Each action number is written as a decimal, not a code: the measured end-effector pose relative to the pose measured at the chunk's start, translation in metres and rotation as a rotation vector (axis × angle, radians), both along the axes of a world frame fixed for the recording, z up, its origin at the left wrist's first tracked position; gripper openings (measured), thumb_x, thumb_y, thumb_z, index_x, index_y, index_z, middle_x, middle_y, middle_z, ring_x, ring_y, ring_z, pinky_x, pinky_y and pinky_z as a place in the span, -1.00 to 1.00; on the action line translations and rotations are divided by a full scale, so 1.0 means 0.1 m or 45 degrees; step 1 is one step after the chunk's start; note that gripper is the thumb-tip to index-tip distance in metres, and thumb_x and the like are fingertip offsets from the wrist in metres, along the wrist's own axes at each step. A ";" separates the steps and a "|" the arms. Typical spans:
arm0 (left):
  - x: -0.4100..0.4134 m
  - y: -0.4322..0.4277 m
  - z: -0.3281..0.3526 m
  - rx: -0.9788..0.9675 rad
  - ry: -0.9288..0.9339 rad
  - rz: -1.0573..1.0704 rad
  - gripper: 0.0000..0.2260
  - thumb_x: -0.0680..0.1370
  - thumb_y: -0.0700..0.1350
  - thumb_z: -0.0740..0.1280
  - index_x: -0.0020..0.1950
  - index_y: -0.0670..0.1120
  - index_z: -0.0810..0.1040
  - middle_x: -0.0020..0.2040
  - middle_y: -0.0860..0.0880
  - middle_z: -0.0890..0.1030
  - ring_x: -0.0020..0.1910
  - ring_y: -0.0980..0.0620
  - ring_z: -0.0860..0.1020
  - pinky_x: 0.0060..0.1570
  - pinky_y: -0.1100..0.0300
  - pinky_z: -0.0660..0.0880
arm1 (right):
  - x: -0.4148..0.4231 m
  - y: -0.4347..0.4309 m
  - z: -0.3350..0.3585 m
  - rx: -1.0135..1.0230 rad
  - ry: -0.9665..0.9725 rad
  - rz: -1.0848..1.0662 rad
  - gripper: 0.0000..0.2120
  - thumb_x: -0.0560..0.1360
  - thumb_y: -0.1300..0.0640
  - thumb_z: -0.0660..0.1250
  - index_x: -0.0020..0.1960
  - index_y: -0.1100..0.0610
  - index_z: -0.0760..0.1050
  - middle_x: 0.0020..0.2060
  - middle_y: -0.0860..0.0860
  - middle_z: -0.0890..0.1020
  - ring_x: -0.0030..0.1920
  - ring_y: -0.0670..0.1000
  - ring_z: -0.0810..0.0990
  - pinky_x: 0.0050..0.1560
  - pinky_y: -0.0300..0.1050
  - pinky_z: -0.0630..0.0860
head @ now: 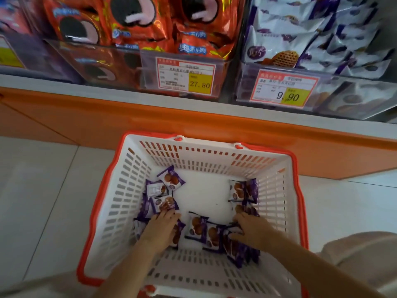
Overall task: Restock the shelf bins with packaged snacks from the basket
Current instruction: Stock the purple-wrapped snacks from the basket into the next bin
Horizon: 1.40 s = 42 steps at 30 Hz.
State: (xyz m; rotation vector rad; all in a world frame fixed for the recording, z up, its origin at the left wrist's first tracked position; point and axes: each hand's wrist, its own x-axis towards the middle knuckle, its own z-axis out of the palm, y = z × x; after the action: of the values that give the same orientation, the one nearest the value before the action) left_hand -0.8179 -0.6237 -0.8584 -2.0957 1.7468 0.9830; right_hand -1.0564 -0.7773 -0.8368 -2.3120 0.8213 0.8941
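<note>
Mostly purple-white snack packets (170, 181), brown biscuits pictured, scattered in white basket (214, 161).

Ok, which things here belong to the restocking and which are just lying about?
Job: white plastic basket with orange rim; small purple-and-white snack packets; clear bin of matching packets tagged 9.90; left hand; right hand.
Lying about: clear bin of orange cookie packs; orange shelf base.

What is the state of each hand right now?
Left hand: open, resting flat on snack packets.
Right hand: over snack packets; grip cannot be told.
</note>
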 end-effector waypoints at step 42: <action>0.08 -0.21 0.14 -0.203 0.281 0.529 -0.77 0.57 0.02 0.30 0.11 -0.10 0.52 -0.01 -0.01 0.54 0.08 -0.05 0.50 0.05 0.12 0.38 | 0.11 -0.09 0.16 -0.049 0.259 0.420 -0.49 0.47 -0.03 0.38 0.36 0.12 0.40 0.25 0.07 0.41 0.25 0.06 0.39 0.22 -0.09 0.36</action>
State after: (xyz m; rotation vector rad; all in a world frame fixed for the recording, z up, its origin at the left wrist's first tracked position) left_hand -0.8095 -0.6445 -0.8447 -2.6097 1.5567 1.2612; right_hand -1.0457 -0.7863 -0.8210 -2.4615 0.5459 1.2814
